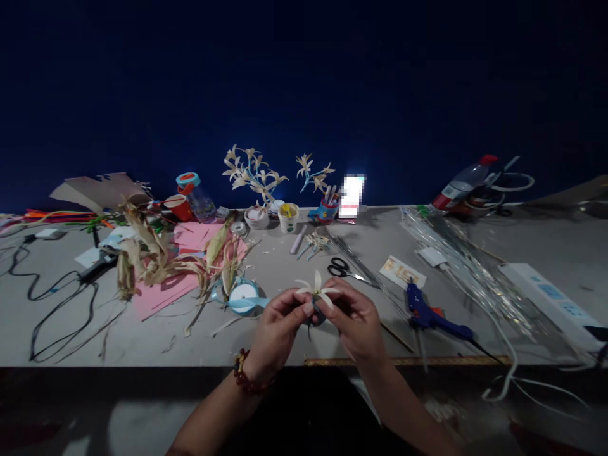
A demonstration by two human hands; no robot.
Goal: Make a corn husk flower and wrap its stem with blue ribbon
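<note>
A pale corn-husk flower [317,286] with narrow petals is held between both hands above the table's front part. My left hand [284,322], with a beaded bracelet at its wrist, pinches the flower's base with thumb and fingers. From the other side my right hand [354,318] grips it, fingers closed near the petals. Light blue ribbon runs from a ribbon roll [244,295] toward my left hand; where it ends is hidden by the fingers. A short dark stem end shows beneath the hands.
Black scissors [349,271], a blue glue gun [434,316] and a white power strip [553,304] lie to the right. Dried husks [147,253] cover pink paper [164,294] at left. Behind stand a paper cup [289,221], finished flower branches [254,171] and a bright phone [351,193].
</note>
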